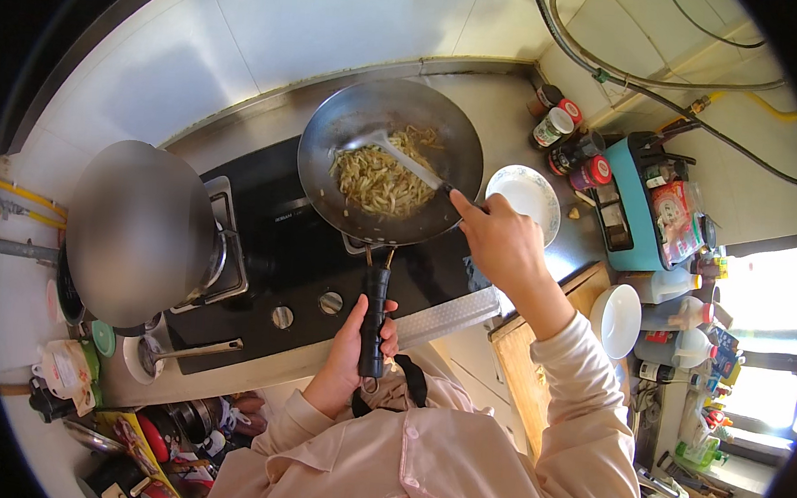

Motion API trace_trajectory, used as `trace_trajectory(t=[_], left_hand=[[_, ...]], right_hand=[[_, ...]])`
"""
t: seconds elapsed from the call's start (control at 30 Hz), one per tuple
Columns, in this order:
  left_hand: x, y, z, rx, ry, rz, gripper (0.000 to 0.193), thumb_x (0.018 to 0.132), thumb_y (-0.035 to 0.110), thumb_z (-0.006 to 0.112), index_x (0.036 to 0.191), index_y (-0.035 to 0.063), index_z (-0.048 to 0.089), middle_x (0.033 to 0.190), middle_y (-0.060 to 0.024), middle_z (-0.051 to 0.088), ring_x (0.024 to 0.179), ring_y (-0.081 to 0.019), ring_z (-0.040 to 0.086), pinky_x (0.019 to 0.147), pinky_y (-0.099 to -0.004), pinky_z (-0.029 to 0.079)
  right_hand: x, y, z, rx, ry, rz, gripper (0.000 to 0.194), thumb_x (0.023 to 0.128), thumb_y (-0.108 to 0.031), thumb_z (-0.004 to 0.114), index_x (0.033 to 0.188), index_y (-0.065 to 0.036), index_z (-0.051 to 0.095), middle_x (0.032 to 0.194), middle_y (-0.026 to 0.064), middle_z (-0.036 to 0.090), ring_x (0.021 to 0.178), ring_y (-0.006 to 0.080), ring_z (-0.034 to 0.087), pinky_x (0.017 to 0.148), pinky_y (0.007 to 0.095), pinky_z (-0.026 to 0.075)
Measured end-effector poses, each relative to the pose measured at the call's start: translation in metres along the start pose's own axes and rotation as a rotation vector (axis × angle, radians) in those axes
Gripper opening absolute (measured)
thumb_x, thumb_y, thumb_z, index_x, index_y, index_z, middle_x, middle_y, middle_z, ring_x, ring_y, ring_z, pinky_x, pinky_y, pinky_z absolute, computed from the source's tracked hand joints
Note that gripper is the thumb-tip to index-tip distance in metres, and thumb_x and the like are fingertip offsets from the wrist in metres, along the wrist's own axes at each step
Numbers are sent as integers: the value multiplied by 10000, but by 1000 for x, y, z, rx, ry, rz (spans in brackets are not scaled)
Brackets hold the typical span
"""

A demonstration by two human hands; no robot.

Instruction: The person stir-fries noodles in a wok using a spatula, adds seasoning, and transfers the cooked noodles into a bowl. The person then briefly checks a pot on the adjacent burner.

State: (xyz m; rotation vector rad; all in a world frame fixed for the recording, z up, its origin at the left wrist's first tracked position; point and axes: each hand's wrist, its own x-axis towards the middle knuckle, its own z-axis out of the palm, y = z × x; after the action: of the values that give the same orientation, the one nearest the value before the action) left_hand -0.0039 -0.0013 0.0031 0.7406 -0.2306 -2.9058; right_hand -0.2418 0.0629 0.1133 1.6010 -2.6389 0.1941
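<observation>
A dark metal wok [448,214] sits over the right burner of a black gas stove, its handle pointing towards me. My left hand [359,339] is wrapped around the black wok handle [374,316]. In the wok lies a heap of pale, shredded food [378,189]. My right hand [502,238] grips the black end of a metal wok spatula [410,162], whose blade rests at the far left side of the food. Just right of the wok, beside my right hand, stands a white bowl with a patterned rim [532,195].
A blurred object [139,233] covers the left burner. At the lower left a ladle [200,350] rests in a small dish. Lidded jars [553,127] and a turquoise rack [637,209] stand at right, near a wooden board [521,373], a white bowl [615,322] and several bottles [663,286].
</observation>
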Motion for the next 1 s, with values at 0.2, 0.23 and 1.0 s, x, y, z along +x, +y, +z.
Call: trace_trajectory(t=[0.2, 0.23, 1.0], left_hand=[[0, -1, -6, -34, -27, 3, 508, 996, 524, 409, 1147, 54, 530, 684, -34, 500, 560, -154, 492, 542, -292, 406], [0, -1, -7, -36, -32, 4, 508, 996, 525, 408, 1149, 55, 529, 684, -34, 501, 560, -154, 491, 541, -293, 405], [1, -1, -6, -9, -28, -6, 499, 997, 525, 407, 1156, 67, 524, 685, -25, 497, 569, -147, 495, 588, -292, 411]], right_hand=[[-43, 1, -39, 95, -30, 51, 366, 878, -193, 613, 1243, -167, 622, 808, 132, 570, 581, 332, 612, 543, 439, 502], [-49, 0, -40, 109, -40, 62, 358, 880, -194, 613, 1237, -163, 625, 809, 132, 573, 578, 333, 612, 539, 440, 501], [-68, -21, -47, 100, -112, 149, 409, 891, -162, 573, 1299, -135, 573, 866, 149, 584, 564, 339, 615, 524, 432, 517]])
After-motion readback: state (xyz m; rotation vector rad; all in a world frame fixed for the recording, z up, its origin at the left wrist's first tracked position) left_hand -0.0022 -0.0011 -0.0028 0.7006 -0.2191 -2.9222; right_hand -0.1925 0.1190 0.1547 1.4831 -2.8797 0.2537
